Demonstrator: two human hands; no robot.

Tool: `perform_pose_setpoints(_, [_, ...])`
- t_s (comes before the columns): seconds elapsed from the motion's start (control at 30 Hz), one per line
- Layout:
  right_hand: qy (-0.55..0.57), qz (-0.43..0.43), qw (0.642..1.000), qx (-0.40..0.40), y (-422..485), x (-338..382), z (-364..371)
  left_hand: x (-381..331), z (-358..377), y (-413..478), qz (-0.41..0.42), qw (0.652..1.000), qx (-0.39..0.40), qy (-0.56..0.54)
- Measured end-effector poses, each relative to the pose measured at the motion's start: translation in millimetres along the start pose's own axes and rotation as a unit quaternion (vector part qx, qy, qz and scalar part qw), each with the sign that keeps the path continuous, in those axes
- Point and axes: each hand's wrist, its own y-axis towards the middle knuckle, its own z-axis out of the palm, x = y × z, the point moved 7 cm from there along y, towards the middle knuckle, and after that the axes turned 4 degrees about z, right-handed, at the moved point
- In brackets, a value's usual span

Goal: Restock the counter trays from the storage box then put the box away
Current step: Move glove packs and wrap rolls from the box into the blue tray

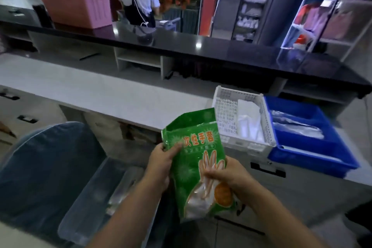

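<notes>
I hold a green packet of disposable gloves upright in front of me, its top torn open. My left hand grips its left edge with the thumb on the front. My right hand pinches the packet's right side lower down. Beyond it on the white counter stand a white lattice tray holding white plastic bags and a blue tray holding clear wrapped items. A clear storage box sits low at my left, on a chair.
A blue-grey chair back stands at lower left. A raised black counter runs across the back with a pink bin on it. A person in an apron stands behind it. Drawer handles line the white counter's front.
</notes>
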Motion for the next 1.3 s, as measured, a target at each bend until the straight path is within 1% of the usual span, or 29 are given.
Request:
perform_pose_setpoints(0.2, [-0.004, 0.011, 1.0, -0.02, -12, -9, -97, 20, 100, 16, 0.027, 0.998, -0.051, -0.025])
perform_pose_setpoints(0.33, [0.021, 0.01, 1.0, -0.014, -10, -9, -166, 33, 174, 26, 0.02, 0.995, -0.075, -0.069])
perform_pose_setpoints(0.43, [-0.007, -0.003, 1.0, -0.01, -4, -8, -214, 48, 221, 35, 0.017, 0.991, -0.1, -0.09])
perform_pose_setpoints(0.63, [-0.046, -0.014, 0.997, -0.058, 1, -14, -307, 81, 290, 52, 0.002, 0.987, -0.123, -0.108])
perform_pose_setpoints(0.77, [-0.075, -0.012, 0.994, -0.083, 6, -4, -365, 85, 328, 73, 0.033, 0.992, -0.109, -0.057])
perform_pose_setpoints(0.83, [-0.093, -0.019, 0.99, -0.104, 9, 5, -396, 82, 346, 89, 0.058, 0.994, -0.083, -0.03])
perform_pose_setpoints(0.9, [-0.111, -0.025, 0.983, -0.147, 14, 12, -430, 82, 361, 106, 0.073, 0.996, -0.049, 0.013])
perform_pose_setpoints(1.0, [-0.128, -0.017, 0.968, -0.216, 18, 18, -483, 94, 384, 132, 0.073, 0.991, 0.008, 0.112])
perform_pose_setpoints(1.1, [-0.151, -0.009, 0.946, -0.286, 23, 21, -530, 111, 419, 159, 0.086, 0.968, 0.089, 0.218])
perform_pose_setpoints(1.17, [-0.17, 0.0, 0.932, -0.321, 31, 26, -555, 121, 445, 181, 0.105, 0.938, 0.128, 0.303])
perform_pose_setpoints(1.23, [-0.194, 0.015, 0.922, -0.334, 43, 32, -574, 130, 471, 203, 0.138, 0.884, 0.174, 0.412])
perform_pose_setpoints(1.3, [-0.229, 0.028, 0.91, -0.345, 58, 40, -590, 142, 497, 224, 0.166, 0.815, 0.225, 0.508])
